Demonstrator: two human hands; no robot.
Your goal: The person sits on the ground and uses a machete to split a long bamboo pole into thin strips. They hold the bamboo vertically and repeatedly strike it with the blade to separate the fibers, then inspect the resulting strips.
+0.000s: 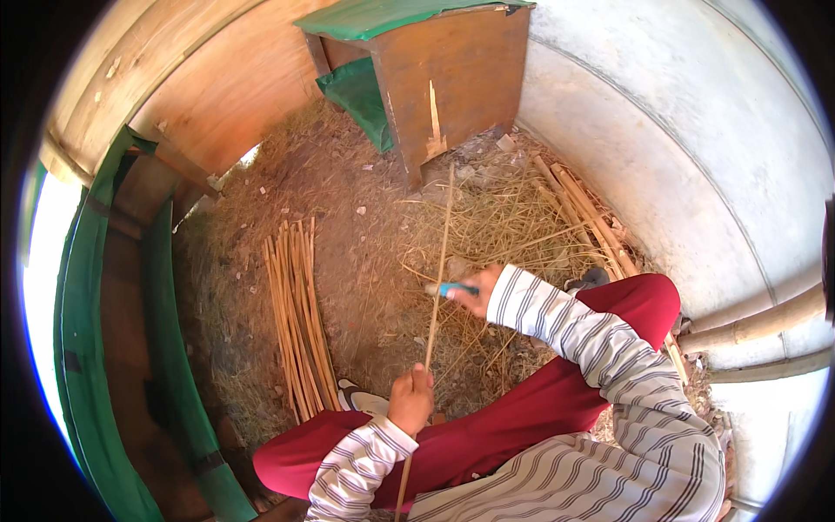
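A long, thin bamboo strip (442, 248) runs upward and slightly tilted in front of me. Its lower part passes through my left hand (410, 398), whose fingers are closed around it above my left knee. My right hand (478, 291) grips a blue-handled knife (456, 288). The knife's end lies across the strip at about mid-length; its blade is blurred, so I cannot tell if it cuts in. To the left on the ground lies a bundle of split bamboo strips (296, 304), side by side.
Pale shavings (487, 226) cover the ground beyond my right hand. Thicker bamboo pieces (591, 222) lie along the white sheet wall (644, 130). A wooden cabinet (457, 78) with a green cover stands ahead. Green-edged shelving (161, 287) lines the left. My red-trousered legs spread on both sides.
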